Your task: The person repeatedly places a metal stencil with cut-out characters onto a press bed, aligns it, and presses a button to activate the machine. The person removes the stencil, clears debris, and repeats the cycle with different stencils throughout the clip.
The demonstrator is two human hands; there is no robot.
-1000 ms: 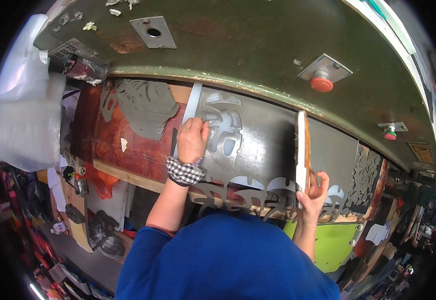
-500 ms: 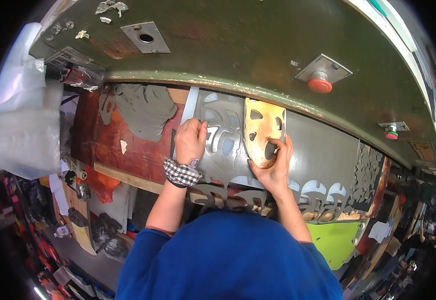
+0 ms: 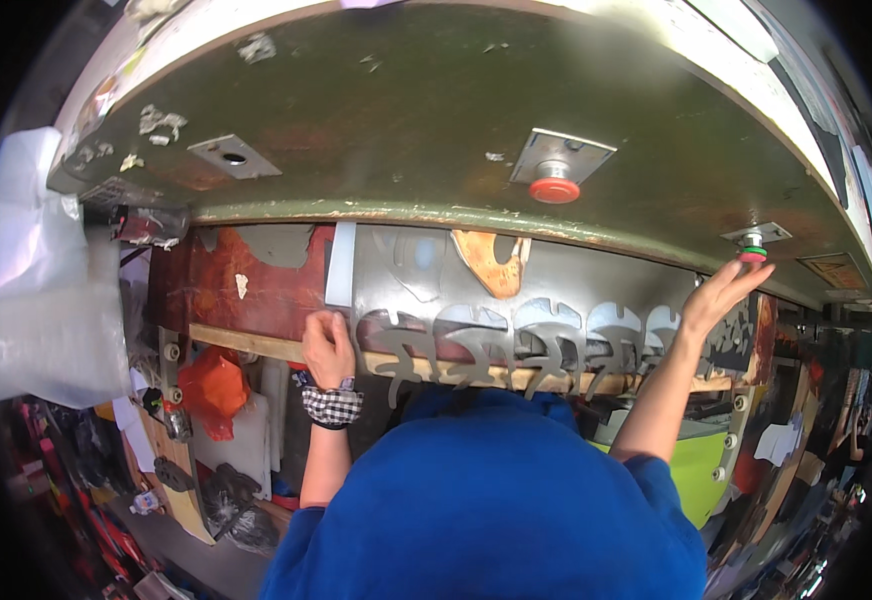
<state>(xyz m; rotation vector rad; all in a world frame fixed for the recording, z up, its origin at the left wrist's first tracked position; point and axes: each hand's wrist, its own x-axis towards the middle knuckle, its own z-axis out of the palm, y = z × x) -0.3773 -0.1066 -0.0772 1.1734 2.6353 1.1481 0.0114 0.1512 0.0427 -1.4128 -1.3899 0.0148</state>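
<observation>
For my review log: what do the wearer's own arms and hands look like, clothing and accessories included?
The person wears a plain blue top whose sleeves leave the forearms bare. The left hand is ungloved, with a gathered black-and-white checked band and a thin dark band at its wrist. The right hand is ungloved too, its wrist unadorned.

Holds left hand (image 3: 328,347) curled in a loose fist with left forearm (image 3: 328,465) pointing forward, and extends right forearm (image 3: 661,400) forward and outward to the right, with right hand (image 3: 713,300) opened, farther out than the left, fingers (image 3: 743,283) nearly straight.
</observation>
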